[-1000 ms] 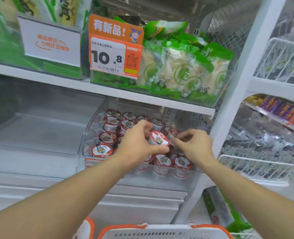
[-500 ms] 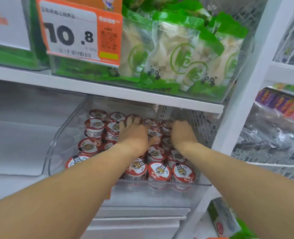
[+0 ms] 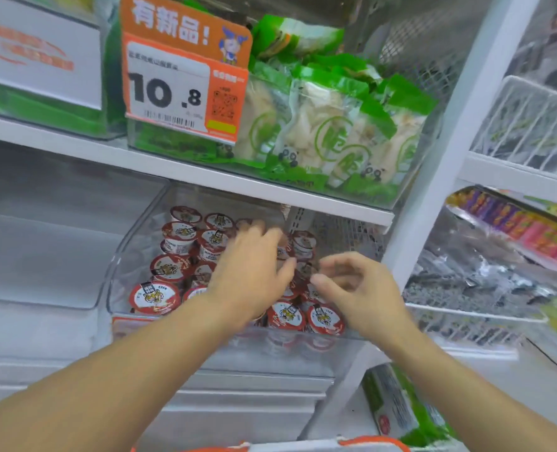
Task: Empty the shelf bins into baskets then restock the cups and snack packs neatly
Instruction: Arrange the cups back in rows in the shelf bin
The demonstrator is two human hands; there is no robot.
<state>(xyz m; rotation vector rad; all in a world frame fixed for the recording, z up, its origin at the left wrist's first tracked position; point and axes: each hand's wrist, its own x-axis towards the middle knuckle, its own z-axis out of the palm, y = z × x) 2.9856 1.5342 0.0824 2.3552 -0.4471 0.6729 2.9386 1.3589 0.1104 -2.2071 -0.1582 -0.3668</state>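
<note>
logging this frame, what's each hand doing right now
Left hand: fingers spread over the red-lidded cups in the clear bin, no grip visible.
Right hand: above the cups, fingers loosely curled, holding nothing.

An orange price tag at the upper shelf's front edge reads "有新品!" above the price "10.8", with a barcode and QR code. Other print is unreadable.

Right hand pulled back from the rear cups toward the bin front — fingers loosely curled, holding nothing. Left hand eased back slightly, fingers spread over the middle cups.
</note>
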